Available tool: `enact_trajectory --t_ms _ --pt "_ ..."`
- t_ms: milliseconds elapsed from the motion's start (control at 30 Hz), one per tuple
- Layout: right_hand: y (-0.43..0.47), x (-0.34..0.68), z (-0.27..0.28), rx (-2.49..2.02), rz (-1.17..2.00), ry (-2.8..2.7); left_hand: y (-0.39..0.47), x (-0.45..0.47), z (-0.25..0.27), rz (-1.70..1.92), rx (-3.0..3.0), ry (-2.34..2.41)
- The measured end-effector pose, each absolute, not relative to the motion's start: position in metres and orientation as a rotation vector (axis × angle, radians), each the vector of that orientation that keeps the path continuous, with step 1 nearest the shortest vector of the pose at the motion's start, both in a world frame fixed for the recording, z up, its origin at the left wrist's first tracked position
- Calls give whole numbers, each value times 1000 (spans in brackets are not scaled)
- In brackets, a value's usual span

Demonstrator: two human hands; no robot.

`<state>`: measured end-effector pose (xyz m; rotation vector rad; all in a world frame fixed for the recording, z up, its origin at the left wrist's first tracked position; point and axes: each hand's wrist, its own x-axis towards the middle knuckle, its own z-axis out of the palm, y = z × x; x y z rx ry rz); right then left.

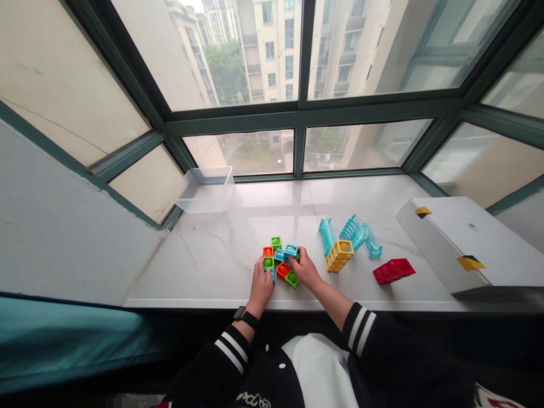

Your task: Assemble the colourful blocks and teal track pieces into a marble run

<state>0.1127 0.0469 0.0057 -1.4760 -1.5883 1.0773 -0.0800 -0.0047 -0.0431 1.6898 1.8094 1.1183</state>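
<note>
Small square toy blocks with round hollows lie clustered on the window sill. My left hand (260, 282) has its fingers closed on the near end of a row of blocks, with an orange block (268, 251) and a green block (268, 263) showing beyond its fingertips. My right hand (305, 268) pinches a light blue block (291, 250) at the cluster's right side. Between the hands lie another blue block (279, 255), a red-orange block (283, 270) and a green block (292, 279). One more green block (276, 243) sits at the far side. Fingers partly cover the pieces.
To the right stand a yellow block stack (340, 256), clear blue track pieces (353, 229) and a red stack (393, 271) lying down. A white box (476, 243) is at far right. A clear plastic tub (207, 195) stands at back left by the window. The sill's front edge (204, 303) is close.
</note>
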Motion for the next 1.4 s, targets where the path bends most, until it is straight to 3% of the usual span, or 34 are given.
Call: enact_trajectory --t_ms 300,567,967,1400 --pt "32 109 9 -1439 1196 -1461 -9 -73 -30 897 1739 1936" --pt "45 116 -3 -1418 1029 -1419 -11 -79 -22 722 1822 1936" --pt "86 112 -9 -1694 962 -1577 -14 -120 -18 667 1863 1700" --pt "73 115 -16 -1847 963 -1649 -15 -110 -24 694 1854 1803"
